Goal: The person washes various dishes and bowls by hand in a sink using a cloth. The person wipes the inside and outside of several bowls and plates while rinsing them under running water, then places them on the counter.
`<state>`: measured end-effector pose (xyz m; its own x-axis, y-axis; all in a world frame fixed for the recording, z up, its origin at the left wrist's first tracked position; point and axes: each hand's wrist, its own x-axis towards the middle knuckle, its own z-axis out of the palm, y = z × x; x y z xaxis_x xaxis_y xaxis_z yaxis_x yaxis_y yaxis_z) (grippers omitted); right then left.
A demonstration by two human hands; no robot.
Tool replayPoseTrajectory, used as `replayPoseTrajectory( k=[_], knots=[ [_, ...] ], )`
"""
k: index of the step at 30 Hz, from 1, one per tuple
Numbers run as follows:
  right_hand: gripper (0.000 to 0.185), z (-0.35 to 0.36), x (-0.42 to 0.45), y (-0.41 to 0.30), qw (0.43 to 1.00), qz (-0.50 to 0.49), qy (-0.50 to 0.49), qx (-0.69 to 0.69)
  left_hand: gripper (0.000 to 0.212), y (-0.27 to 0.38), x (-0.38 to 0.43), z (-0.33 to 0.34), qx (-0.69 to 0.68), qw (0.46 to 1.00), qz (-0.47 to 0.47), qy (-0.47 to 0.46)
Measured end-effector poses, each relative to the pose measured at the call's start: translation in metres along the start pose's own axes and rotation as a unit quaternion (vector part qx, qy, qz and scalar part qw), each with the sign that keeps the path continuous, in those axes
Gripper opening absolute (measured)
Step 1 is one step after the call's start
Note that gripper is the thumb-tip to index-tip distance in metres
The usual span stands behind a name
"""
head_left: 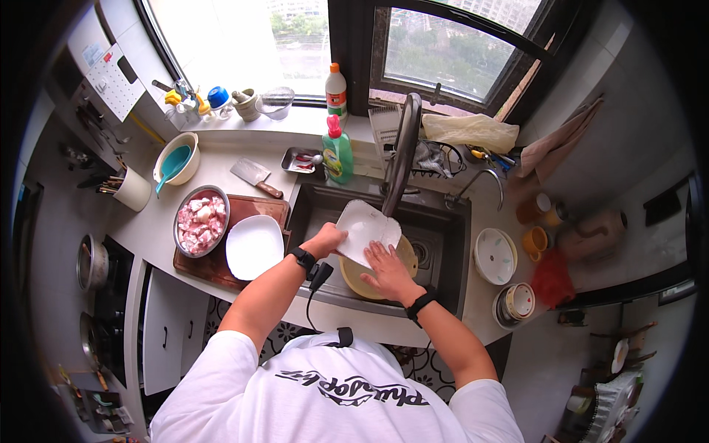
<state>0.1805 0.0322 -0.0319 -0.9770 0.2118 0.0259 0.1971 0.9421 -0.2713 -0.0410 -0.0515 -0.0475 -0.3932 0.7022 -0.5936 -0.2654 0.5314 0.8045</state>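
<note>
My left hand [327,240] grips the left edge of a white square plate [365,224], which is tilted over the sink [318,205] under the faucet [403,149]. Flat against the plate's near right part lies my right hand [389,272], fingers spread a little. Beneath them, a pale yellow basin [409,259] stands in the sink, partly hidden by the plate and my right hand. A second white square plate [255,247] rests on the brown cutting board [257,206], left of my left wrist. Next to it stands a metal bowl [225,232] of raw meat chunks [199,224].
A cleaver [252,173] lies behind the board. Dish soap [338,158] and a small metal tray [293,160] stand at the sink's back edge. Stacked bowls [494,256] sit on the right counter. At far left is a cream bowl [191,166] with a teal ladle [176,161].
</note>
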Motion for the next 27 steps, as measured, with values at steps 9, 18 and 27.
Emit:
replayPoseTrajectory(
  k=[9, 18, 27],
  knots=[
    [0.013, -0.045, 0.029, 0.011, 0.974, 0.018, 0.133, 0.183, 0.039, 0.013, 0.015, -0.016, -0.255, 0.948, -0.19, -0.023],
    [0.02, -0.04, 0.057, 0.012, 0.902, 0.137, 0.14, 0.386, 0.061, -0.003, 0.029, 0.062, 0.246, 0.901, 0.226, 0.276],
    [0.016, -0.054, 0.003, 0.025, 0.799, 0.194, 0.084, 0.563, 0.02, 0.071, -0.032, 0.083, 0.495, 0.705, 0.507, 0.018]
  ],
)
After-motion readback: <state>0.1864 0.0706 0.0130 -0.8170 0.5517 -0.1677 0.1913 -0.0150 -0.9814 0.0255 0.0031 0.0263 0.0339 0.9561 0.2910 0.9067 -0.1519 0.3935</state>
